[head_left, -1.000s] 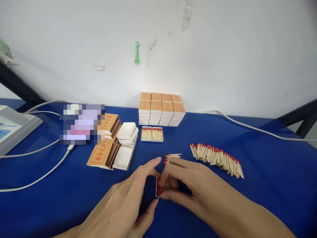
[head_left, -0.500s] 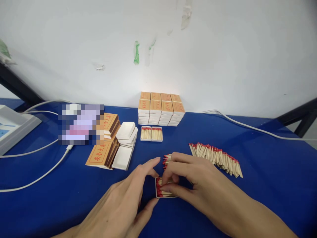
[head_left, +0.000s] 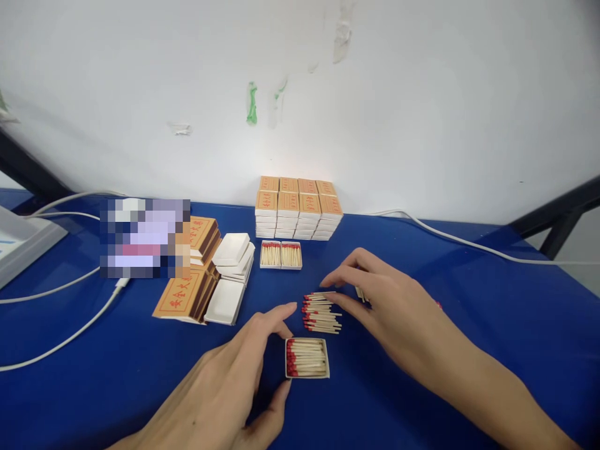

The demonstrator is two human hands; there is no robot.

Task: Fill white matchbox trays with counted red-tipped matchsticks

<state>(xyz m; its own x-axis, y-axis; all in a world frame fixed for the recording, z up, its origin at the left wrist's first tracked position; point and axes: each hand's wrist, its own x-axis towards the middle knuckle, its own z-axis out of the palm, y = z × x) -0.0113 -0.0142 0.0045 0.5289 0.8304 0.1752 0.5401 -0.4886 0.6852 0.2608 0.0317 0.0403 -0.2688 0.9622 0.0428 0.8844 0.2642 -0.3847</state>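
Blue cloth-covered desk (head_left: pixel 94 387) against a white wall. Far centre: block of stacked orange-topped matchboxes (head_left: pixel 298 207), with two filled white trays (head_left: pixel 280 255) just in front. Left of those, a pile of orange sleeves (head_left: pixel 190 289) beside empty white inner trays (head_left: pixel 233 270). Right hand (head_left: pixel 391 301) open, fingers spread, hovering over the loose matchstick pile on the right, thumb near a small bundle of red-tipped matchsticks (head_left: pixel 319 312). Left hand (head_left: pixel 234 381) open, gripping nothing, thumb and forefinger bracketing the left side of a small white tray filled with matchsticks (head_left: pixel 307 358), near centre
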